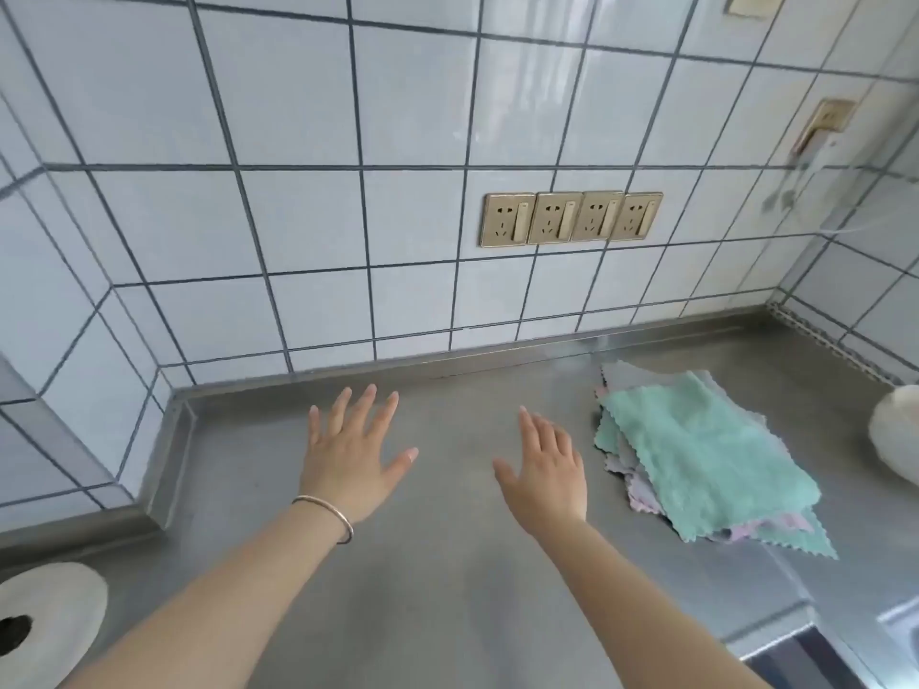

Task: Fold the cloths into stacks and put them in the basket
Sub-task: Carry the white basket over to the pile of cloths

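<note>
A loose pile of cloths (696, 455) lies on the steel counter (447, 589) at the right, a teal one on top, grey and pink ones under it. My left hand (348, 455) hovers over the bare counter with fingers spread, a thin bracelet on its wrist. My right hand (547, 474) is held flat with straight fingers, a short way left of the pile and apart from it. Both hands hold nothing. A white rounded object (895, 435) at the right edge may be the basket; I cannot tell.
A tiled wall with a row of gold sockets (569, 218) rises behind the counter. A white paper roll (45, 624) sits at the bottom left. A sink edge (820, 653) shows at the bottom right.
</note>
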The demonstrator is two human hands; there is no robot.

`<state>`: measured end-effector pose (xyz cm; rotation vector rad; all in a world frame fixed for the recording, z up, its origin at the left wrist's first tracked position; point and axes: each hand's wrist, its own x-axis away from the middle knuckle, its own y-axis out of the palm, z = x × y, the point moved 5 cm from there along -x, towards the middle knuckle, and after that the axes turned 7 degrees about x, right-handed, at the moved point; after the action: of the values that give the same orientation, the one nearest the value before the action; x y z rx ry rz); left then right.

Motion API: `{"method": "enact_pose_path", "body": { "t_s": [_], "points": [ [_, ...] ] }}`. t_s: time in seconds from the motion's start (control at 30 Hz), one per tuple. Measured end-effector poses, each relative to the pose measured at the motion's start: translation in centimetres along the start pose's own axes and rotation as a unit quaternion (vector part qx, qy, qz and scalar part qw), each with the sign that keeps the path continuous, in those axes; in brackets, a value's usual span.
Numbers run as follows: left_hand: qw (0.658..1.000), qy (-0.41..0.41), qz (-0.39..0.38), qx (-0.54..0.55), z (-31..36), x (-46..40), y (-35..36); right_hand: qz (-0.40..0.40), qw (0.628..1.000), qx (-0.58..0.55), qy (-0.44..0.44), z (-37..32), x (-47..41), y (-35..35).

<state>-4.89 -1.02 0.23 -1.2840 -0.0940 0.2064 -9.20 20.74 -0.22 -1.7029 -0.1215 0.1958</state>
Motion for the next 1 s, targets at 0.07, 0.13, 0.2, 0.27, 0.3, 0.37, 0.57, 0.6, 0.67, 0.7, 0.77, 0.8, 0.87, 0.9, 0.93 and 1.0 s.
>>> {"method": "enact_pose_path", "body": {
  "t_s": [0.07, 0.13, 0.2, 0.27, 0.3, 0.37, 0.57, 0.6, 0.67, 0.7, 0.77, 0.8, 0.87, 0.9, 0.93, 1.0],
  "points": [
    [0.999, 0.039, -0.018, 0.0, -0.7, 0.0, 0.2, -0.005, 0.999, -0.002, 0.053, -0.7, 1.5, 0.7],
    [0.995, 0.094, -0.032, -0.013, -1.5, -0.1, 0.6, -0.009, 0.993, -0.012, 0.119, -1.6, 3.9, 1.4],
    [0.989, 0.142, -0.048, -0.017, -1.4, 0.3, 0.4, -0.006, 0.985, -0.029, 0.167, -2.6, 6.3, 1.6],
    [0.976, 0.206, -0.062, -0.025, -1.0, 1.4, 0.3, 0.005, 0.974, -0.043, 0.222, -3.4, 9.8, 1.1],
    [0.971, 0.229, -0.067, -0.024, -0.7, 2.3, 0.3, 0.012, 0.97, -0.045, 0.239, -3.7, 11.6, 0.8],
    [0.957, 0.276, -0.083, -0.028, 0.4, 4.3, 0.3, 0.037, 0.96, -0.039, 0.275, -3.7, 15.2, -0.2],
    [0.907, 0.4, -0.126, -0.043, 6.0, 12.2, 1.4, 0.098, 0.907, -0.026, 0.408, -1.0, 27.8, -3.5],
    [0.893, 0.434, -0.115, -0.035, 7.6, 14.4, 1.2, 0.108, 0.894, -0.019, 0.434, -0.6, 30.8, -4.0],
    [0.867, 0.484, -0.118, -0.005, 11.0, 19.1, 1.1, 0.136, 0.863, -0.007, 0.486, 0.3, 37.0, -5.1],
    [0.854, 0.507, -0.12, 0.011, 12.6, 21.8, 0.9, 0.143, 0.846, 0.001, 0.513, 0.6, 40.4, -5.5],
    [0.825, 0.55, -0.126, 0.028, 14.5, 27.4, 0.6, 0.162, 0.815, 0.014, 0.557, 0.5, 46.8, -6.3],
    [0.803, 0.584, -0.117, 0.03, 15.3, 31.4, 0.2, 0.17, 0.795, 0.013, 0.582, -0.2, 51.3, -6.6],
    [0.784, 0.61, -0.104, 0.043, 15.9, 34.8, 0.3, 0.184, 0.777, 0.012, 0.601, -1.1, 55.7, -7.1],
    [0.765, 0.634, -0.107, 0.047, 16.3, 38.2, -0.1, 0.187, 0.76, 0.017, 0.622, -2.0, 59.5, -7.4],
    [0.742, 0.658, -0.118, 0.048, 16.7, 41.7, -0.3, 0.19, 0.741, 0.023, 0.644, -3.1, 63.5, -7.9],
    [0.71, 0.688, -0.136, 0.059, 17.1, 48.0, -1.0, 0.202, 0.702, 0.045, 0.681, -5.0, 70.8, -9.0]
  ]
}}
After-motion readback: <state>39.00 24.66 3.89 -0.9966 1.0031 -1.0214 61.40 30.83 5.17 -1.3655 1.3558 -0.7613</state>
